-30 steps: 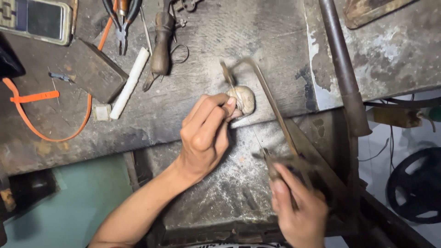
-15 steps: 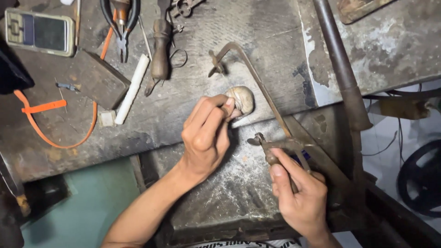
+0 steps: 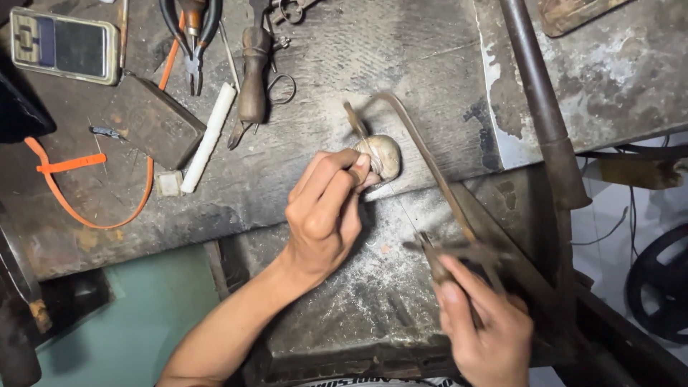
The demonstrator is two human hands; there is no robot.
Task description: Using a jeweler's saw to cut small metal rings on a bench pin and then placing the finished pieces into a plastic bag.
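Observation:
My left hand [image 3: 326,211] presses a small rounded pale piece [image 3: 383,154] against the front edge of the worn workbench [image 3: 401,64], pinching it between thumb and fingers. My right hand [image 3: 487,326] grips the handle of a metal-framed hand saw [image 3: 430,172]. The saw's frame arches up from my right hand to the pale piece, and its far end lies right at the piece. My right hand is blurred.
On the bench lie a small digital scale [image 3: 64,46], pliers [image 3: 192,32], a wooden-handled tool [image 3: 252,75], a white stick [image 3: 209,136], a dark block [image 3: 154,122] and an orange strap [image 3: 86,190]. A rusty pipe [image 3: 537,100] runs down at the right.
My right hand has shifted with the saw, whose frame end moved back and forth beside the pale piece. My left hand stays on the piece.

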